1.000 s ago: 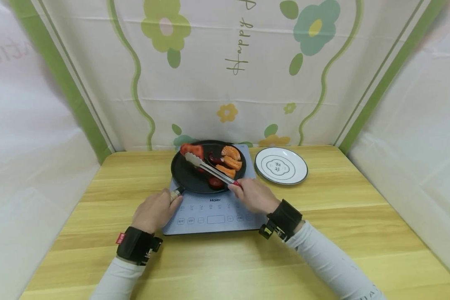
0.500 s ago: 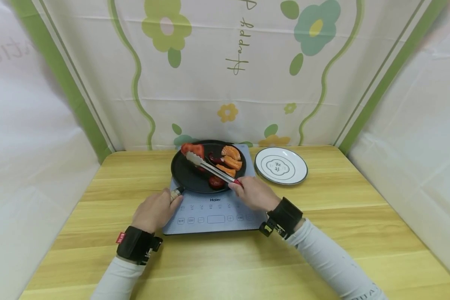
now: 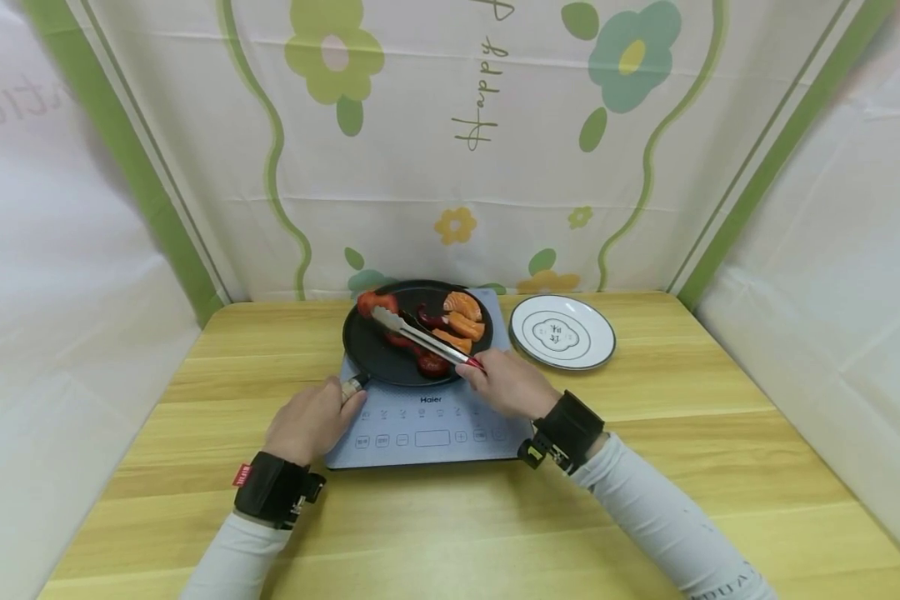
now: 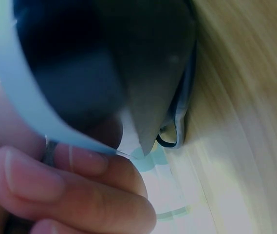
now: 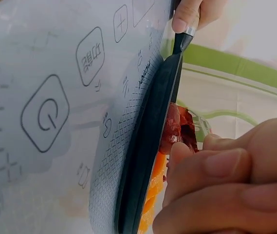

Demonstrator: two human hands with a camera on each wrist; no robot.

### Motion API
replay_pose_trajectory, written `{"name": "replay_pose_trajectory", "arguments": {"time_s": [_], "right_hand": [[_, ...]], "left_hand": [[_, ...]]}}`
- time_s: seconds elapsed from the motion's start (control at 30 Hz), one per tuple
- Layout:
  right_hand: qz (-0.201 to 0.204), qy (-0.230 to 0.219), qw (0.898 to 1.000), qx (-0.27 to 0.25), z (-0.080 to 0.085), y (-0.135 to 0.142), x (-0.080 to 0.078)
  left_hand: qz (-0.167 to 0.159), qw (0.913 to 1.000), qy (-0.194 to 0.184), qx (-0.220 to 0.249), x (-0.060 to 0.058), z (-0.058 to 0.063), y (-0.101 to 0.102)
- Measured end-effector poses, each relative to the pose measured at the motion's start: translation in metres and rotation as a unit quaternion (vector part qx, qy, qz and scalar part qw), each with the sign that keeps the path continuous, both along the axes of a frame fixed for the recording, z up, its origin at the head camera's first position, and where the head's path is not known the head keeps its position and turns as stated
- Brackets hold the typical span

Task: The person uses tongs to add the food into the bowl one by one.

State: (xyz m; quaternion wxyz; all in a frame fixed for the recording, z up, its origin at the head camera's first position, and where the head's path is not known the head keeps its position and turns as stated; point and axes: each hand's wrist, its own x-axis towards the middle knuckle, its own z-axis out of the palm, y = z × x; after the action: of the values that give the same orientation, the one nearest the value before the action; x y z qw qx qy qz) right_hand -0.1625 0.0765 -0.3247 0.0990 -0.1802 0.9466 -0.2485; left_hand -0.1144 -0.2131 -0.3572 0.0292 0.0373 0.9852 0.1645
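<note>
My left hand (image 3: 311, 421) grips the handle (image 3: 354, 386) of a black frying pan (image 3: 375, 358). With my right hand (image 3: 513, 387) I hold metal food tongs (image 3: 423, 337) by their red end, the tips reaching over the pan's left half. Beneath the tips lies a red, glossy food piece (image 3: 377, 303), partly covered by the tongs; I cannot tell if they pinch it. Orange pieces (image 3: 462, 306) that look like salmon lie at the pan's right, near a dark red piece (image 3: 432, 365). In the right wrist view, the pan's side (image 5: 138, 146) stands beside my curled fingers (image 5: 221, 163).
The pan sits on a grey Haier induction cooktop (image 3: 431, 454) with touch controls along its front. A white plate (image 3: 606, 337) with a dark rim stands right of the cooktop on the wooden table (image 3: 682, 400). Flower-printed cloth (image 3: 390, 167) hangs close behind.
The red food piece has shifted slightly left in the pan, and more red now shows below the tongs toward the front. Both hands and the plate stay nearly in place.
</note>
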Motion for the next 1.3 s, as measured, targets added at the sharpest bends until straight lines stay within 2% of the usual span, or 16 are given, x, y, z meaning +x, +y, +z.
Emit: {"name": "replay_pose_trajectory", "arguments": {"time_s": [0.43,0.7,1.3], "right_hand": [[-0.013,-0.015,1.0,-0.009,-0.003,0.002,-0.002],[-0.031,0.003,1.0,0.0,-0.008,0.006,-0.004],[-0.07,0.023,0.997,0.007,-0.007,0.011,-0.004]], "left_hand": [[-0.004,1.0,-0.003,0.006,0.0,-0.001,0.001],[-0.004,1.0,-0.003,-0.003,-0.001,0.0,0.0],[-0.003,1.0,-0.006,-0.003,-0.002,-0.001,0.0]]}}
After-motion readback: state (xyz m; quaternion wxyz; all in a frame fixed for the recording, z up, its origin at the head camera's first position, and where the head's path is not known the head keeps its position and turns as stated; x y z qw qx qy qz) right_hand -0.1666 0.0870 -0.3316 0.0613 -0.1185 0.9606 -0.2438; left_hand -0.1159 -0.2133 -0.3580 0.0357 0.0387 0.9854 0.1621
